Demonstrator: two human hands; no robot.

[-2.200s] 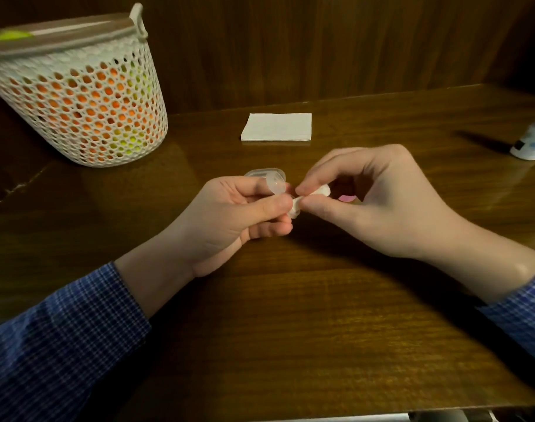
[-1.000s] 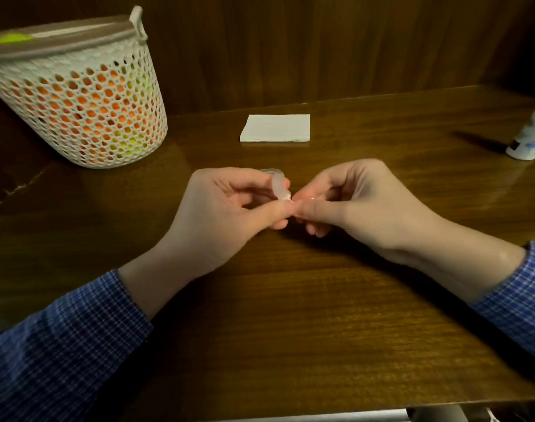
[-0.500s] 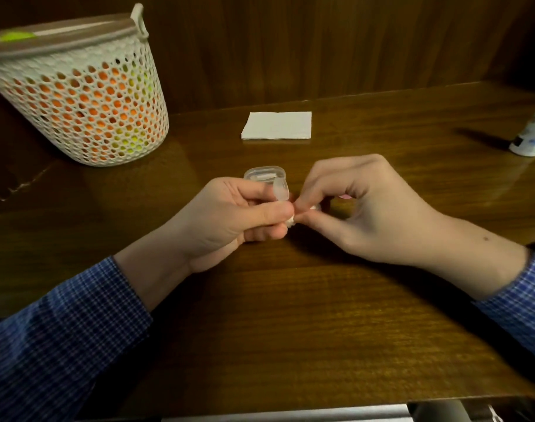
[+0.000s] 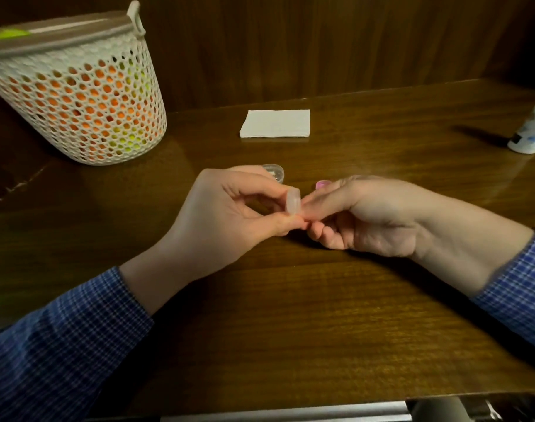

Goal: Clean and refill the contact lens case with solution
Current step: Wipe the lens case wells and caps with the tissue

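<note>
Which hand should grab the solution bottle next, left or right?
Probably right. The bottle stands at the table's far right edge, nearer the right hand; the left hand pinches the lens case.

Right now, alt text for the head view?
Two hands meet over a wooden table: the left hand pinches a small clear lens case, the right hand touching it. Behind lie a folded tissue, a mesh basket and a bottle.
</note>
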